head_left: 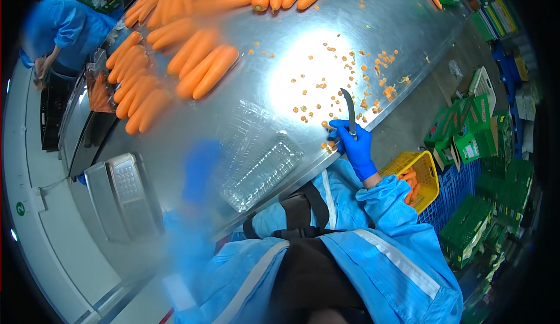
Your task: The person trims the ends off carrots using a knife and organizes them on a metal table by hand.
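Note:
My right hand point(354, 148), in a blue glove, is closed around a small knife point(350, 109) with a dark curved blade pointing up, at the near edge of the metal table point(256, 79). Several cut carrot ends point(322, 85) lie scattered around the blade. My left hand point(201, 163), also gloved in blue, is a hazy smear over the table, so its fingers cannot be made out. Just right of it sits a clear plastic tray point(263, 172) with its lid folded open. Beyond are rows of whole carrots point(207, 72), some blurred.
A scale point(125, 178) with a keypad stands at the left. Below the table's right edge is a yellow crate point(429, 178) holding carrots. Green boxes point(466, 128) are stacked at the right. A person in a blue gown point(73, 23) works at the far left.

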`<state>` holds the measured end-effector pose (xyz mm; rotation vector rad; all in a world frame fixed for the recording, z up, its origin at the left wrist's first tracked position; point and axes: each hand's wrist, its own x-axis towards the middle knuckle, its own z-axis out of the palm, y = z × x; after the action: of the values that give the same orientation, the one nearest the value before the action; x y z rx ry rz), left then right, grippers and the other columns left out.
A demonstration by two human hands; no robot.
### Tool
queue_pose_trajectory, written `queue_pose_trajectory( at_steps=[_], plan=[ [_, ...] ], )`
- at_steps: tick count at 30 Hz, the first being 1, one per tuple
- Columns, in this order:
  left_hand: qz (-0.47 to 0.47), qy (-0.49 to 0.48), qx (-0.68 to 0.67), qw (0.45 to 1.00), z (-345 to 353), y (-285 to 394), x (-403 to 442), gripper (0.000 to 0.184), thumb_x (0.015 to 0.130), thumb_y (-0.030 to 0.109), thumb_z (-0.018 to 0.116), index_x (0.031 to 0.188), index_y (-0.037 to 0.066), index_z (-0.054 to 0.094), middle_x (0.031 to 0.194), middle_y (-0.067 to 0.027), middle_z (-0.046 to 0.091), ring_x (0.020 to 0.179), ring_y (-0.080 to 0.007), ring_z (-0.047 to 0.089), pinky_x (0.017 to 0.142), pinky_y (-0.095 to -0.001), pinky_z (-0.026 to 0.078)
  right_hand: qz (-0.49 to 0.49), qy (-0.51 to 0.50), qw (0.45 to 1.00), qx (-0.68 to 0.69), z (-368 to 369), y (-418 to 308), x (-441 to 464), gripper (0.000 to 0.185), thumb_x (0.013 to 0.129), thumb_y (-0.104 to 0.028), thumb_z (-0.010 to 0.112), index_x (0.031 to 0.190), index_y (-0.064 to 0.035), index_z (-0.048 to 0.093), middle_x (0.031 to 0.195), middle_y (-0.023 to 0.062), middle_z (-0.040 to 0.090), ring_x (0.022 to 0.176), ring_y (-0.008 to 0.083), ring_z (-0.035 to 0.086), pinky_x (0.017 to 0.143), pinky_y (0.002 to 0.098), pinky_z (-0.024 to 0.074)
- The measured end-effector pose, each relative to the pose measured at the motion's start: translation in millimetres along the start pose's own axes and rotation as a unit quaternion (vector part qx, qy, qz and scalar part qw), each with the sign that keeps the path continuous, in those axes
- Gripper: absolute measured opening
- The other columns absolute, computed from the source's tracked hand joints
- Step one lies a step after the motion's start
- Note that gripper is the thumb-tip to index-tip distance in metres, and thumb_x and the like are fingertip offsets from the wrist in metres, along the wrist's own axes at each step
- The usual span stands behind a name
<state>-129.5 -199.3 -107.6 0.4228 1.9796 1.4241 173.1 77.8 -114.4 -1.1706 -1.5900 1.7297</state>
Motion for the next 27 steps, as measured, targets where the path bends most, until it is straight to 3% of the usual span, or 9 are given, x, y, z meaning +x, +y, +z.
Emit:
queue_pose_trajectory(
  at_steps=[4, 7, 9, 16, 19, 22, 24, 27],
  plan=[
    [0.026, -0.002, 0.133, 0.991, -29.0, 12.3, 29.2, 0.013, 0.09, 0.007, 0.06, 0.097, -0.001, 0.069, 0.089, -0.0066, 0.07, 0.083, -0.0147, 0.064, 0.077, -0.03, 0.051, 0.007, -0.003, 1.0, -0.006, -1.1, -0.7, -0.6, 0.02, 0.095, -0.013, 0.061, 0.11, -0.0045, 0.071, 0.086, 0.0041, 0.071, 0.07, 0.007, 0.065, 0.056, 0.0194, 0.0479],
    [0.072, 0.038, 0.076, 0.994, -36.3, 38.9, 17.9, 0.013, 0.091, 0.006, 0.058, 0.095, -0.001, 0.068, 0.089, -0.0076, 0.07, 0.083, -0.0157, 0.064, 0.077, -0.0305, 0.051, 0.015, -0.004, 1.0, 0.006, -0.6, 0.8, 0.0, 0.02, 0.096, -0.013, 0.06, 0.111, -0.0042, 0.071, 0.086, 0.0043, 0.071, 0.07, 0.007, 0.064, 0.056, 0.0192, 0.0477],
    [0.08, 0.052, 0.173, 0.98, -71.8, 5.3, 40.5, 0.014, 0.092, 0.008, 0.057, 0.095, 0.0, 0.069, 0.087, -0.0091, 0.07, 0.082, -0.017, 0.065, 0.077, -0.0308, 0.051, 0.022, -0.009, 1.0, 0.005, -1.5, 0.4, -0.2, 0.021, 0.096, -0.014, 0.061, 0.111, -0.0039, 0.071, 0.086, 0.0047, 0.071, 0.069, 0.007, 0.064, 0.055, 0.0191, 0.0475],
    [0.189, 0.175, 0.447, 0.857, -113.8, -9.7, 80.5, 0.014, 0.091, 0.008, 0.063, 0.103, 0.004, 0.067, 0.096, -0.0142, 0.069, 0.086, -0.0264, 0.066, 0.078, -0.0345, 0.051, 0.027, -0.018, 0.999, -0.015, -3.0, -5.6, -0.6, 0.021, 0.096, -0.014, 0.06, 0.111, -0.0023, 0.07, 0.088, 0.0057, 0.072, 0.067, 0.0068, 0.063, 0.054, 0.0191, 0.047],
    [0.185, 0.169, 0.375, 0.893, -129.0, -18.7, 94.6, 0.024, 0.087, 0.004, 0.066, 0.111, 0.006, 0.066, 0.103, -0.015, 0.068, 0.095, -0.0298, 0.065, 0.085, -0.0381, 0.05, 0.039, -0.023, 0.999, -0.017, -0.7, -11.4, -1.0, 0.022, 0.096, -0.014, 0.06, 0.111, -0.0024, 0.07, 0.088, 0.0054, 0.072, 0.068, 0.0068, 0.063, 0.055, 0.0188, 0.047],
    [0.28, 0.252, 0.475, 0.795, -96.4, 3.4, 84.8, 0.032, 0.083, 0.001, 0.067, 0.114, 0.007, 0.066, 0.105, -0.0149, 0.067, 0.101, -0.0336, 0.062, 0.093, -0.0416, 0.047, 0.046, -0.026, 0.999, -0.007, -2.4, -6.3, 0.0, 0.022, 0.096, -0.015, 0.06, 0.111, -0.0031, 0.07, 0.088, 0.0045, 0.071, 0.069, 0.0063, 0.063, 0.055, 0.0186, 0.047],
    [0.306, 0.216, 0.486, 0.79, -61.0, 21.1, 61.9, 0.032, 0.081, 0.003, 0.068, 0.113, 0.009, 0.068, 0.112, -0.0146, 0.065, 0.107, -0.0358, 0.059, 0.098, -0.0434, 0.043, 0.053, -0.031, 0.998, 0.003, -4.4, -7.9, -2.0, 0.022, 0.096, -0.016, 0.061, 0.111, -0.0037, 0.071, 0.088, 0.0038, 0.071, 0.07, 0.0057, 0.063, 0.055, 0.0186, 0.0468],
    [0.274, 0.064, 0.44, 0.853, -13.1, 4.2, 27.9, 0.033, 0.077, 0.008, 0.072, 0.11, 0.01, 0.069, 0.118, -0.0136, 0.063, 0.11, -0.0326, 0.058, 0.097, -0.0415, 0.044, 0.042, -0.034, 0.999, -0.001, -3.2, -16.2, -2.5, 0.021, 0.095, -0.017, 0.062, 0.109, -0.0045, 0.072, 0.081, 0.0025, 0.07, 0.064, 0.0054, 0.061, 0.055, 0.0191, 0.0469]
  ],
)
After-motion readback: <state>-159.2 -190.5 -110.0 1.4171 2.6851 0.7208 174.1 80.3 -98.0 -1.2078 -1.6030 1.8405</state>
